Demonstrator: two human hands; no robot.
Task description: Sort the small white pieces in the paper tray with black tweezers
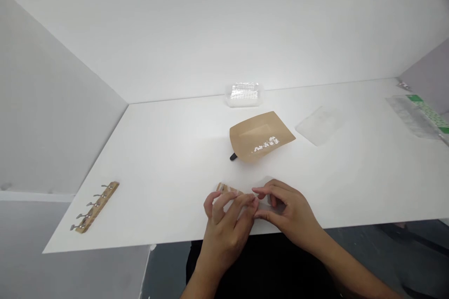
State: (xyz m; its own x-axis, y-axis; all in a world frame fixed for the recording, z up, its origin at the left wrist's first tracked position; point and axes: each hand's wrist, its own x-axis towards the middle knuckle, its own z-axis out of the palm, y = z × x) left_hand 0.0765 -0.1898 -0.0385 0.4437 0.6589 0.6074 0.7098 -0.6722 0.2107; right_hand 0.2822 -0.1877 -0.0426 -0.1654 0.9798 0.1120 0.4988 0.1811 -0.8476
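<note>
My left hand (226, 224) and my right hand (286, 210) meet near the front edge of the white table (168, 149). Both have their fingers curled in a pinch around a short wooden strip (228, 189), of which only the left end shows, and what looks like a clear plastic bag (271, 203) under the right fingers. A brown paper pouch (259, 135) with a clear window showing small white pieces lies just beyond the hands. A small black object (233, 156) pokes out from under its left edge.
A wooden strip with several metal hooks (94, 206) lies at the table's front left corner. A clear plastic box (243, 93) stands at the back wall. A flat clear bag (317, 125) lies right of the pouch. Packaging with a green label (419, 114) lies at the far right.
</note>
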